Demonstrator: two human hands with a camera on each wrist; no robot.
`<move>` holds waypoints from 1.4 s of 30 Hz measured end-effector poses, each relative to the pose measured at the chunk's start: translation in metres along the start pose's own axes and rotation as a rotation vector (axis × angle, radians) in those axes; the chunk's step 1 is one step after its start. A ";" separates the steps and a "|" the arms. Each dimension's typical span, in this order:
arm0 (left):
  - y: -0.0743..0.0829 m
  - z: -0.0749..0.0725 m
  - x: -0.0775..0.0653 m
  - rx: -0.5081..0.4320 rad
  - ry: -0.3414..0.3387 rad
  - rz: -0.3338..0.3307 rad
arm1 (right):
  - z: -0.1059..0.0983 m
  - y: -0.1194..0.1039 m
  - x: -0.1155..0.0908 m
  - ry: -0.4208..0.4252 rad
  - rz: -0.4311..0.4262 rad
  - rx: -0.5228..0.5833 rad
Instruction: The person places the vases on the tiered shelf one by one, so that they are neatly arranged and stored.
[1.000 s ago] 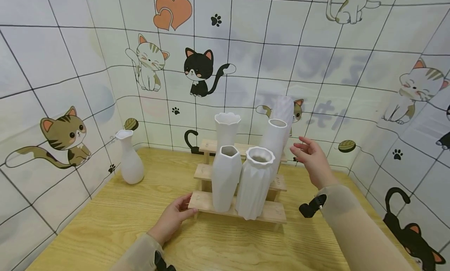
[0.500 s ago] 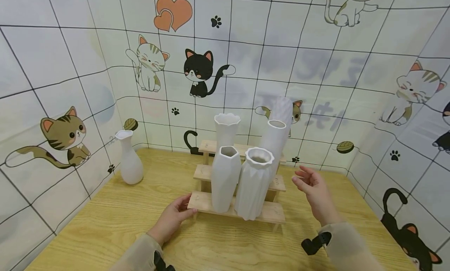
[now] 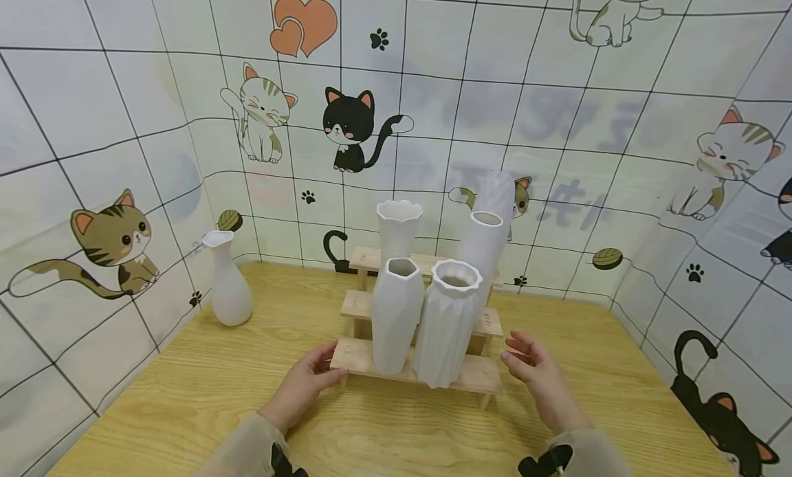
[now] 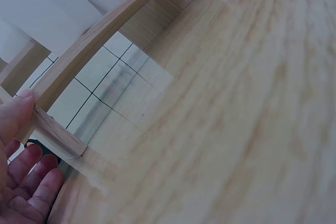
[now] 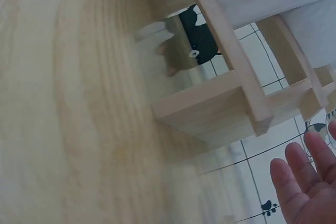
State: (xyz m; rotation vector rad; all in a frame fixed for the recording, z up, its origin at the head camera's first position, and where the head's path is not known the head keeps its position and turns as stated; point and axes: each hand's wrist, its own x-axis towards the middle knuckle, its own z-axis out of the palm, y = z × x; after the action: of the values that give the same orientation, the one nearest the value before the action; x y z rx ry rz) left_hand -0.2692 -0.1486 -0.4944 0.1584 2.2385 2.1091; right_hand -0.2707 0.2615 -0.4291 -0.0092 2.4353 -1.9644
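A pale wooden three-step display stand (image 3: 355,354) bears several white vases. On its lowest step are a faceted vase (image 3: 396,319) and a pleated vase (image 3: 448,333); a smooth cylindrical vase (image 3: 481,250), a ruffled-rim vase (image 3: 399,229) and a textured vase (image 3: 498,188) rise behind. My left hand (image 3: 304,384) holds the lowest step's left end, its thumb (image 4: 20,109) against the front corner. Just right of the stand, my right hand (image 3: 538,377) is apart from it, its fingers (image 5: 287,179) loosely extended with nothing in them.
One more white vase (image 3: 230,291), narrow-necked with a wavy rim, stands alone at the table's left side. Beneath everything lies a wood-grain table (image 3: 396,439). Cat-patterned sheeting (image 3: 433,119) encloses the back and both sides.
My right hand has come down and toward me, from beside the upper steps to beside the lowest step. My left hand, the stand and the vases have stayed in place.
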 end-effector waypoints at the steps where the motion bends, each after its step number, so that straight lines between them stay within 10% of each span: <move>1: 0.000 0.000 0.000 -0.001 0.001 0.000 | 0.001 0.003 -0.001 -0.004 0.008 0.004; 42: 0.006 -0.003 -0.001 0.043 0.049 -0.039 | 0.014 0.053 -0.005 -0.101 0.033 0.069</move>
State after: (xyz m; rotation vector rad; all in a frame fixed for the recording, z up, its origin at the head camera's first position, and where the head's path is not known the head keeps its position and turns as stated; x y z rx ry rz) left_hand -0.2686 -0.1517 -0.4882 0.0646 2.2960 2.0686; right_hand -0.2652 0.2591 -0.4834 -0.0650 2.2901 -1.9821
